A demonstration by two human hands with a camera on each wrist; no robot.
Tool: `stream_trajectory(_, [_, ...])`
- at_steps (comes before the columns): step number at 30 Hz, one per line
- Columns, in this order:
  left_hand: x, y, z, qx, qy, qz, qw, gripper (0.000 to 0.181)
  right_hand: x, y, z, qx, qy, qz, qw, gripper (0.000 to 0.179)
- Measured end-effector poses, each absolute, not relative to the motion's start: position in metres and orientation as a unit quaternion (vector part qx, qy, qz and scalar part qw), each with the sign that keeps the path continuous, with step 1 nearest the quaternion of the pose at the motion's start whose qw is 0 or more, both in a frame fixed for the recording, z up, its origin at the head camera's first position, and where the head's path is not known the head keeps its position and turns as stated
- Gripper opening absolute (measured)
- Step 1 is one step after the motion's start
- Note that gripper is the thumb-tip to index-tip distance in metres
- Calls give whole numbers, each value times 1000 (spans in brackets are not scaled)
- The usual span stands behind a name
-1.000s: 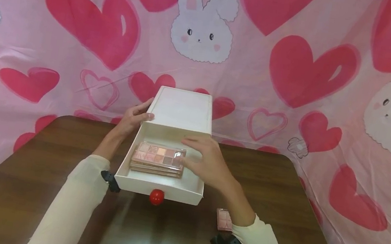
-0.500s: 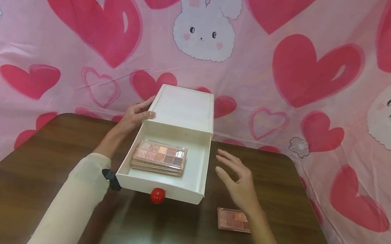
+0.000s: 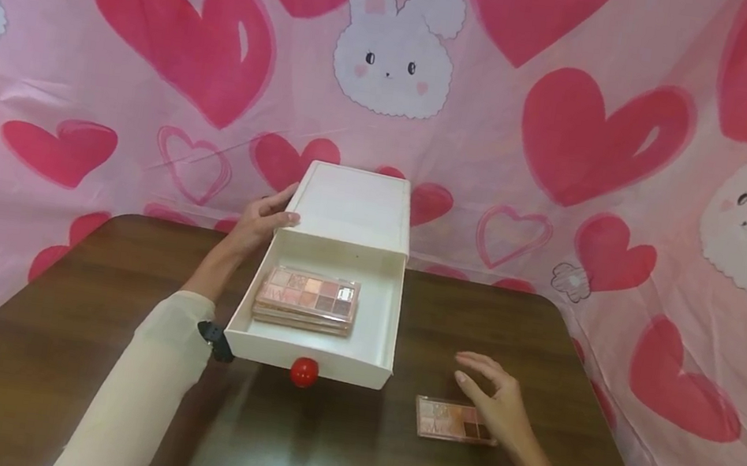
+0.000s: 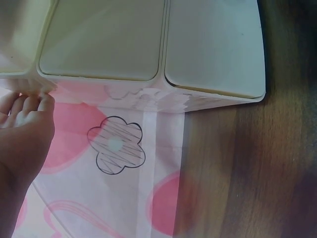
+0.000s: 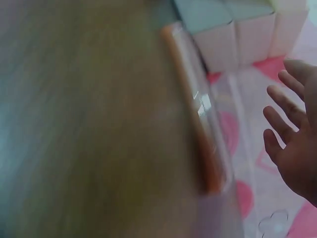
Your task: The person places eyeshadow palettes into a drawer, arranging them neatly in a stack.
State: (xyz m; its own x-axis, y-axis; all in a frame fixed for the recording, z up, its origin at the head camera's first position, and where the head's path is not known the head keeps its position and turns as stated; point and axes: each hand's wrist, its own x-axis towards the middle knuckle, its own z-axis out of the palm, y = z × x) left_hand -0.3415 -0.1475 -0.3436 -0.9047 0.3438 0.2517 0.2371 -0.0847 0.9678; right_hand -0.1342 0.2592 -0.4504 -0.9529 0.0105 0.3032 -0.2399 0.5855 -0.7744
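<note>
A white drawer unit stands on the table, its top drawer pulled out by a round red knob side. My left hand grips the unit's left side, thumb over the top edge; in the left wrist view its fingers curl at the edge. Inside the drawer, toward its left, lies a small stack of eyeshadow palettes with clear lids. Another eyeshadow palette lies on the table at right. Over its right end hovers my right hand, fingers spread and holding nothing.
The brown wooden table reaches to a pink cloth backdrop with hearts and rabbits. Lower drawer tiers show in the left wrist view. A black wrist strap sits on the left sleeve.
My right hand has left the drawer and moved right and down to the palette on the table. The left hand keeps its hold on the drawer unit.
</note>
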Motion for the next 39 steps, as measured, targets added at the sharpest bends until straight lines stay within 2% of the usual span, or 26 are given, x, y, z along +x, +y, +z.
stream_trajectory(11, [-342, -147, -344, 220, 676, 703, 36, 70, -121, 310, -476, 91, -902, 418, 64, 38])
stream_trajectory(16, [-342, -147, -343, 215, 679, 701, 34, 69, -117, 320, -479, 112, -908, 402, 36, 45])
stream_trajectory(22, [-340, -148, -343, 211, 681, 700, 35, 69, -111, 327, -477, 146, -900, 410, -24, 55])
stream_trajectory(30, [-340, -147, -344, 212, 675, 706, 37, 69, -110, 325, -479, 146, -906, 396, -12, 63])
stream_trajectory(39, [-340, -147, -344, 218, 663, 715, 45, 71, -114, 324, -482, 146, -906, 398, -7, 61])
